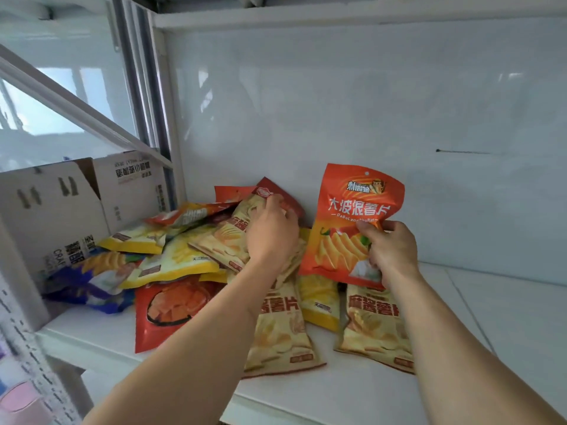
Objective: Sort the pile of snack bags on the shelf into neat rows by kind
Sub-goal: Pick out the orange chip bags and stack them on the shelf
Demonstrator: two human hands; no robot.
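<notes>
**Two hands in the snack pile, one orange bag lifted**

Two beige chip bags lie flat nearest the shelf [352, 403] front edge: one [280, 338] under the left forearm, one [376, 326] under the right. Red bag [162, 311] flat to their left, blue bag [92, 279] further left beside the cardboard box [61, 204]. Yellow bags [171, 262] heaped mid-pile. Left hand [271, 231] reaches into the heap, fingers curled on a beige bag [227, 237] lying tilted on top. Right hand [389, 250] pinches the orange wavy-chip bag [352, 216] at its right edge, upright, held clear above the pile's right side. More red bags [233, 193] at the back, near the white rear wall [368, 102].
</notes>
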